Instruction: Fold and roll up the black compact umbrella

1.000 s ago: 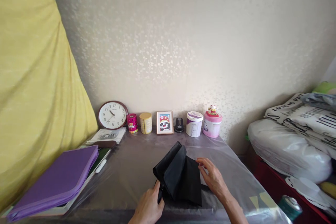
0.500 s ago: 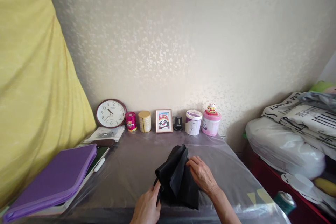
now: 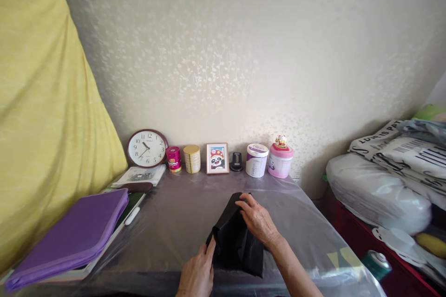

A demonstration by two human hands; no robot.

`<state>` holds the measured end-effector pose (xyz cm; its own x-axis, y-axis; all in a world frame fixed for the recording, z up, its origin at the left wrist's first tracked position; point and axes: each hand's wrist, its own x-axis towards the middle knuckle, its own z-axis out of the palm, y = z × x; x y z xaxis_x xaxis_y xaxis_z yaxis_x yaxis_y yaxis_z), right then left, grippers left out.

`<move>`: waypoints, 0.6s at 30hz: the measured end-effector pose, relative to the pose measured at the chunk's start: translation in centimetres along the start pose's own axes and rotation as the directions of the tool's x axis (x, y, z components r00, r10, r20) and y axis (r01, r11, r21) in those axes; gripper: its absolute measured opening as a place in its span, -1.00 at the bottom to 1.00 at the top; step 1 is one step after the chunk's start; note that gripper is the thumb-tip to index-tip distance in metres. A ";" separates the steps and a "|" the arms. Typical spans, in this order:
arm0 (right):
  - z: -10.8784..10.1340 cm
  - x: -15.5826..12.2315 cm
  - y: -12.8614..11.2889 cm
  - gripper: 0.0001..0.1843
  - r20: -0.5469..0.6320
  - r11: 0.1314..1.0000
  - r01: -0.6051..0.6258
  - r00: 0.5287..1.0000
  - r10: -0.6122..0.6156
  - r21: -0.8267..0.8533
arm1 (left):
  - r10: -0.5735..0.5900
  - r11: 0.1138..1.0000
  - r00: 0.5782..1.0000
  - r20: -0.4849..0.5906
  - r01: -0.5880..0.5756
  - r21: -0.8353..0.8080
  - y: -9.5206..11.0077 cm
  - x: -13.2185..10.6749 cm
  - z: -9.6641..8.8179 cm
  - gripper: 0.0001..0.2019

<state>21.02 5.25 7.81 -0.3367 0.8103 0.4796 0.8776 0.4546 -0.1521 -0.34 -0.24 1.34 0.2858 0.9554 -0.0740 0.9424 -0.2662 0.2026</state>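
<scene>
the left hand (image 3: pixel 197 274) is cut off at the wrist by the bottom edge, its fingers out of sight against the black cloth (image 3: pixel 232 241); the right hand (image 3: pixel 258 220) covers the cloth's far fold. labels on the tins (image 3: pixel 192 158) are too small to read.

Black cloth (image 3: pixel 233 246), thin and matt, creased into soft folds. Under it, a clear plastic sheet (image 3: pixel 174 222) covers the table, glossy and wrinkled, with pale glints of light. A purple folder (image 3: pixel 73 236) has a smooth, matt cover. A yellow curtain (image 3: pixel 45 125) is matt woven cloth with a slightly coarse weave. The wallpaper (image 3: pixel 223 55) is cream, with a faintly pearly raised leaf pattern. A small picture frame (image 3: pixel 218 158) looks like light wood. Bundles (image 3: pixel 376 195) are wrapped in shiny, translucent plastic.
</scene>
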 end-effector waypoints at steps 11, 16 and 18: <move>1.9 4.7 -2.6 -0.75 0.251 0.960 0.051 0.968 0.021 -0.276 | 0.011 0.997 0.999 0.049 -0.015 0.078 0.6 -0.8 0.0 -0.28; 4.7 4.6 -3.4 -0.75 0.316 0.948 0.075 0.948 0.028 -0.309 | 0.034 0.996 0.999 0.038 -0.037 0.081 0.4 -1.0 0.8 -0.32; 5.3 4.3 -3.2 -0.75 0.312 0.950 0.073 0.950 0.026 -0.303 | 0.018 0.998 1.000 0.018 -0.019 0.063 0.3 -1.1 1.1 -0.35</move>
<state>14.95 9.22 5.78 -0.4035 0.8966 0.1824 0.9125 0.3797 0.1522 -0.18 -1.55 0.38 0.3055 0.9481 -0.0881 0.9459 -0.2916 0.1420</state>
